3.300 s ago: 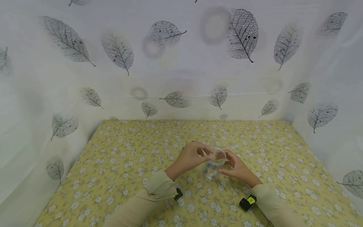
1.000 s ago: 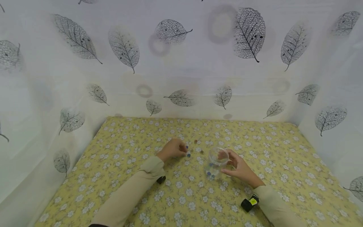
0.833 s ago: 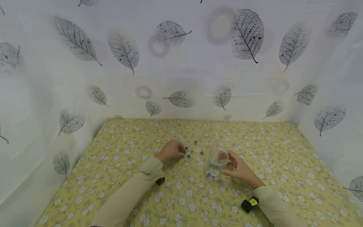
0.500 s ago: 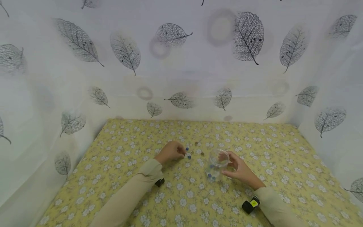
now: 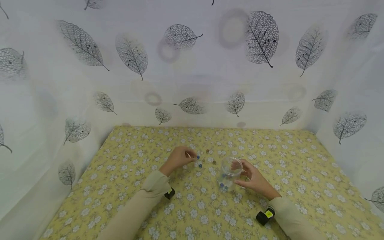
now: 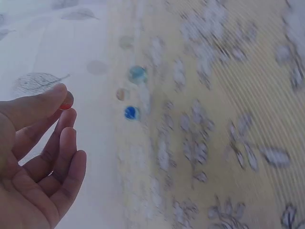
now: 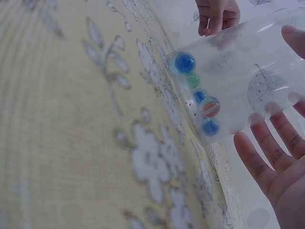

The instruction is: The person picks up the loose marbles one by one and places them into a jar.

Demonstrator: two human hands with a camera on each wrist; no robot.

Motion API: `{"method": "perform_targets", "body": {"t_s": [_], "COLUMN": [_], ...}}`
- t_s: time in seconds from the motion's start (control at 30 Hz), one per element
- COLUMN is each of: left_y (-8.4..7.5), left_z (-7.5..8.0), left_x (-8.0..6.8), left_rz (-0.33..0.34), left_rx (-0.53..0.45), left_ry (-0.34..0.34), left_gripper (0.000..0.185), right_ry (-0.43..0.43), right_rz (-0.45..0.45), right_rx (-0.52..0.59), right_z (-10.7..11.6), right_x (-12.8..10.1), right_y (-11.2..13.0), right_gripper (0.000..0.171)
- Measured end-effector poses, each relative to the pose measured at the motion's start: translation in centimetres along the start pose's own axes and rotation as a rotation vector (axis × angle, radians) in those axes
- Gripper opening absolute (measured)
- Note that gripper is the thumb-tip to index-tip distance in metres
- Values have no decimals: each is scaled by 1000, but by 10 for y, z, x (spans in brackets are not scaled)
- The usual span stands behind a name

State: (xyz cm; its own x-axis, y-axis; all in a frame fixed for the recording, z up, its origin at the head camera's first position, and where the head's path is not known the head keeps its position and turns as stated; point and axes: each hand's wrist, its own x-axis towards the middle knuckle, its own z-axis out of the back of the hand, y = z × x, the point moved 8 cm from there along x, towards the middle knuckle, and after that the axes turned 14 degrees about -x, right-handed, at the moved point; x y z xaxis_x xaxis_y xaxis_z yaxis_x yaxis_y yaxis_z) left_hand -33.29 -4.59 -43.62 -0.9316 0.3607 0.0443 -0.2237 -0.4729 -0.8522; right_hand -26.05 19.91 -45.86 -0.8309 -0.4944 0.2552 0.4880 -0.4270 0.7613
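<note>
In the left wrist view, thumb and index finger of my left hand [image 6: 43, 148] pinch a reddish marble [image 6: 67, 101], the other fingers loosely bent. The head view puts this left hand [image 5: 177, 160] just left of a few loose marbles, among them a blue marble [image 5: 200, 165] and a brownish marble [image 5: 214, 162]. My right hand [image 5: 255, 181] holds a clear plastic cup [image 5: 228, 176] upright from its right side, thumb and fingers round the wall. Several marbles lie at the cup's bottom, including a blue marble [image 7: 185, 62], a green marble [image 7: 193, 80] and an orange-streaked marble [image 7: 210, 106].
A yellow flowered cloth [image 5: 210, 213] covers the table. White curtains [image 5: 192, 76] printed with leaves hang behind it and at both sides. Another brownish marble [image 5: 207, 151] lies farthest back among the loose ones.
My left hand has left the cup's mouth for the loose marbles on the left, and in the last half second has risen slightly with a marble. The right hand stays at the cup.
</note>
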Motion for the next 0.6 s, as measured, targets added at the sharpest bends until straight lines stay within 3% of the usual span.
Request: {"method": "perform_targets", "body": {"t_s": [0.27, 0.6], "left_y": [-34, -80], "left_z": [-5, -25], "left_x": [-11, -25], "left_rz": [-65, -162], "left_rx": [-81, -132], "left_ry": [-30, 16], "left_gripper": [14, 13], "right_ry": [-5, -4], "right_rz": [-1, -12], "right_rx": [-1, 1], "right_z": [0, 0], "right_x": [1, 1], "right_y": [0, 1], "right_gripper": [58, 58]}}
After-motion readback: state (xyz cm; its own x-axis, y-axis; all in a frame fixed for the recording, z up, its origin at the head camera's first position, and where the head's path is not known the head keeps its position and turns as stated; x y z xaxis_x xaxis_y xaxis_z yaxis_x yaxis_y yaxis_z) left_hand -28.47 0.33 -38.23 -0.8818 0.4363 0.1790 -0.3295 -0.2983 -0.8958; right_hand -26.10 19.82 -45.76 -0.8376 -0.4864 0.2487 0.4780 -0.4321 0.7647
